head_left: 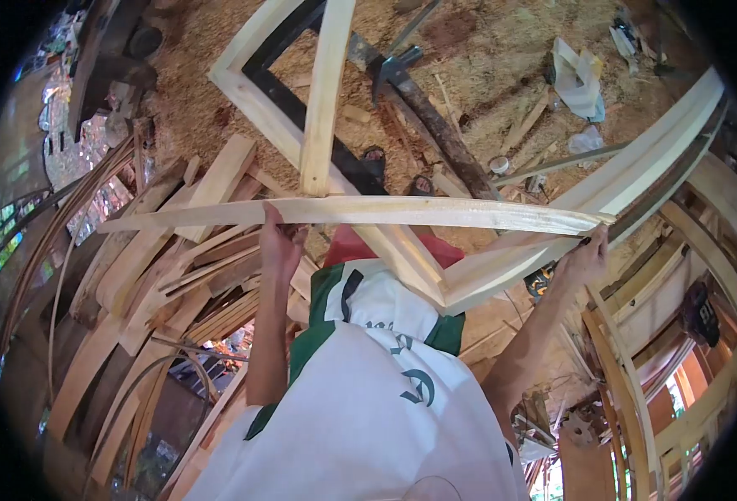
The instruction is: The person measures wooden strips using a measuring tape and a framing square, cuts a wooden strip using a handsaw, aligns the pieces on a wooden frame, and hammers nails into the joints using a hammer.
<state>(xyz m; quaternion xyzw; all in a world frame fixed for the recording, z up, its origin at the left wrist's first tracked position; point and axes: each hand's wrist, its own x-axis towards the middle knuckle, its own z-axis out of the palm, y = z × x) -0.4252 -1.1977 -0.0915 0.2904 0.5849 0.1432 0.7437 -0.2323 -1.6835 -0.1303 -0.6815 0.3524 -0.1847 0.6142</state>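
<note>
Shirt (343,417) and wooden strip (385,210) overhang sawdusty ground (502,54) beside planks (221,179).

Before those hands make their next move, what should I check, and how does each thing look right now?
1. Left hand on the long wooden strip: ok, touching its near edge.
2. Right hand on the strip: ok, at its right end.
3. Strip seated on the angled wooden frame: cannot tell; it crosses over, but contact is unclear.
4. Floor clear: not ok; wood scraps and a white plastic bag lie there.
</note>
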